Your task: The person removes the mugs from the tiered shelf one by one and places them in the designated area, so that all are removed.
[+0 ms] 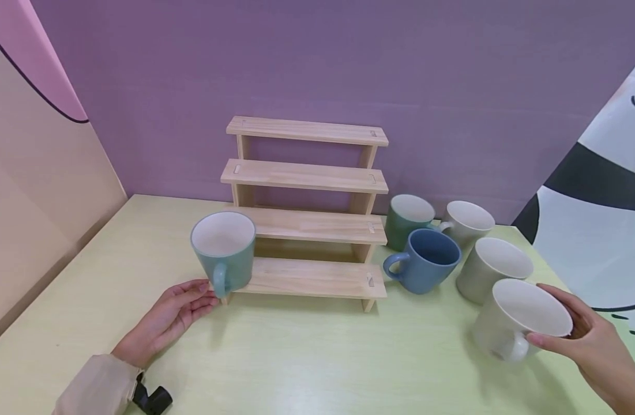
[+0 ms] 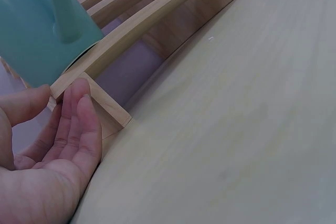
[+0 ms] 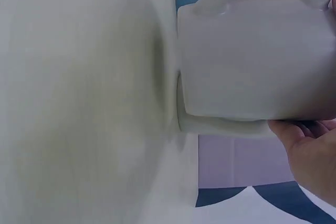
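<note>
At the right, my right hand [image 1: 592, 340] grips a white mug [image 1: 522, 317] with fingers behind the rim and thumb near the handle. The mug's shadow falls apart from its base, so it is off the table. My left hand [image 1: 174, 314] pinches the left end of the lowest step of a wooden tiered stand [image 1: 307, 276]; the left wrist view shows the thumb [image 2: 31, 103] at the step's corner and the fingertips under it. A light teal mug [image 1: 225, 248] stands on that step's left end, its handle towards me.
Right of the stand are a blue mug [image 1: 426, 259], a green mug [image 1: 408, 222] and two greyish-white mugs, one nearer [image 1: 493, 268] and one farther [image 1: 468, 222]. A purple wall [image 1: 317, 63] rises behind the table [image 1: 307, 357]. The stand's upper steps [image 1: 304, 176] hold nothing.
</note>
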Demonstrator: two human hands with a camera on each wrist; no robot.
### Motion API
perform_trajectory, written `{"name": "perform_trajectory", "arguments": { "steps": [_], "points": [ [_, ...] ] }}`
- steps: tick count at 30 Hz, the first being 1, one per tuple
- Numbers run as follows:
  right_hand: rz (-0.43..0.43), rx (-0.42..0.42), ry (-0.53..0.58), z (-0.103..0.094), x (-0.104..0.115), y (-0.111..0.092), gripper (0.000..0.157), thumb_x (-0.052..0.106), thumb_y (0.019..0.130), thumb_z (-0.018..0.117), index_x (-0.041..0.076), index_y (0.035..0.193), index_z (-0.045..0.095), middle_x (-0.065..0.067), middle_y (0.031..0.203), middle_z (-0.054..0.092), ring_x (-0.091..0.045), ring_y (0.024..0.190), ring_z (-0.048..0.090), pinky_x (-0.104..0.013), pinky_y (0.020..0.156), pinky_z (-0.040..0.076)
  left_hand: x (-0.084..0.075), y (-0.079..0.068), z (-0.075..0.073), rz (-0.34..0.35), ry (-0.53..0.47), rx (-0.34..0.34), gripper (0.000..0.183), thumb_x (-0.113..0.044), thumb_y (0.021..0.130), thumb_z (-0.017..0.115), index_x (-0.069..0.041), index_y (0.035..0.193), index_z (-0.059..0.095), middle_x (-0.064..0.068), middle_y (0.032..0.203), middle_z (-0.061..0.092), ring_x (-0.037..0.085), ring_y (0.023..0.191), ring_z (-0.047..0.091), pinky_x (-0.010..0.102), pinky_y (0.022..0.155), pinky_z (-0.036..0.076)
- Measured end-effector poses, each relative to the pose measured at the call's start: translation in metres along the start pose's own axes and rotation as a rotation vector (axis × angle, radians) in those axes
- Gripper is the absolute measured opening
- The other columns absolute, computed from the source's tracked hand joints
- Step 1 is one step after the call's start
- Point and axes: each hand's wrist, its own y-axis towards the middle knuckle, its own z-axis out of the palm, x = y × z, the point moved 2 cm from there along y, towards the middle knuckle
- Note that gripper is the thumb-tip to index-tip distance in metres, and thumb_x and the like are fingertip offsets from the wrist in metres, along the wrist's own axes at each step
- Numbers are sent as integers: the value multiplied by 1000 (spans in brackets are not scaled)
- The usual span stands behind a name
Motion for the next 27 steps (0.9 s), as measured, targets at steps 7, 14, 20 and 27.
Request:
{"name": "perform_trajectory", "arguments": {
  "steps": [7, 14, 20, 27],
  "points": [
    [40, -69, -3, -6, -5, -9, 73, -23, 78, 60, 25, 133, 51, 20, 112, 59, 5, 93, 55, -9, 68, 50, 0, -1, 1, -2, 0, 4, 34, 0, 103, 30, -4, 109, 63, 8, 105, 68, 16, 100, 66, 24, 94, 52],
    [93, -167, -27, -11, -6, -15, 74, -20, 77, 64, 34, 126, 51, 28, 107, 57, 8, 87, 51, -7, 62, 48, -1, 0, 2, -6, 21, -15, 31, -1, 103, 32, -5, 108, 63, 7, 104, 68, 15, 99, 66, 24, 94, 53],
    [81, -201, -74, -20, -10, -17, 72, -18, 78, 65, 35, 124, 50, 29, 105, 55, 10, 86, 50, -6, 62, 47, -1, -1, 1, 0, -7, 3, 33, 0, 103, 31, -4, 109, 63, 8, 105, 69, 16, 100, 67, 25, 94, 52],
    [56, -250, -101, -42, -34, -18, 74, -19, 78, 65, 33, 129, 48, 28, 108, 52, 12, 89, 48, -4, 62, 45, 0, 0, 1, 0, -13, 13, 34, 0, 103, 30, -4, 109, 63, 9, 105, 69, 16, 99, 67, 25, 94, 53]
  ]
}}
